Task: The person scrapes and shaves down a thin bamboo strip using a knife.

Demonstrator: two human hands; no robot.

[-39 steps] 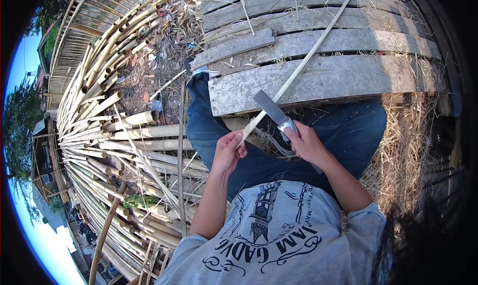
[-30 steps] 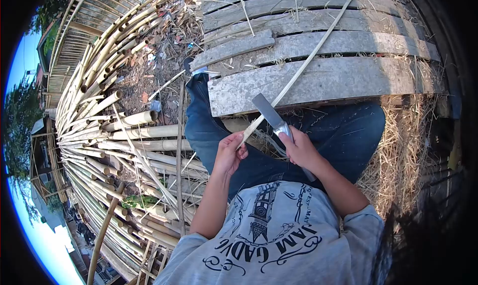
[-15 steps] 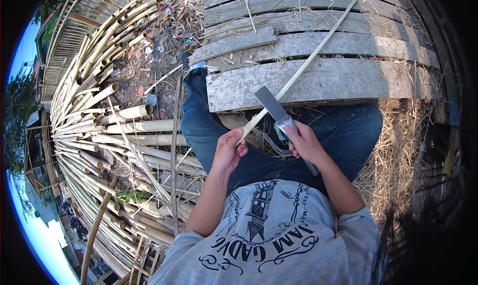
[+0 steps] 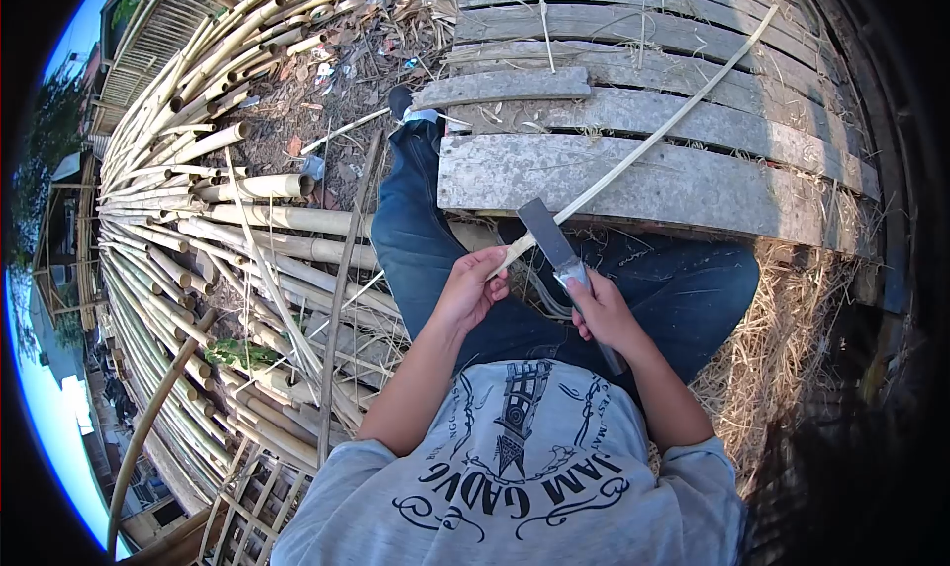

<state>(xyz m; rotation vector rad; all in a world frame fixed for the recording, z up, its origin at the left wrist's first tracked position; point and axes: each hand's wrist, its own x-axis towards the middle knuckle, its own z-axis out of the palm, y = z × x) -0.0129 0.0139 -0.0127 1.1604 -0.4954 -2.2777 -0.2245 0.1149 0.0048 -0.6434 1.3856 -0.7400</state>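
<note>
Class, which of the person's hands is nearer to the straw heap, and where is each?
Right. The right hand holds the knife over the lap, on the side toward the straw heap; the left hand pinches the strip, farther from the straw.

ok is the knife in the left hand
No, the right hand grips the knife, while the left hand holds the end of the pale strip.

Strip [image 4: 670, 123] runs from left hand [image 4: 475, 287] over slatted platform [image 4: 524, 170] ahead, knife [image 4: 544, 232] in right hand [image 4: 599, 311] across its near end, bamboo poles [image 4: 287, 217] piled left, straw [image 4: 782, 338] heaped right.
</note>
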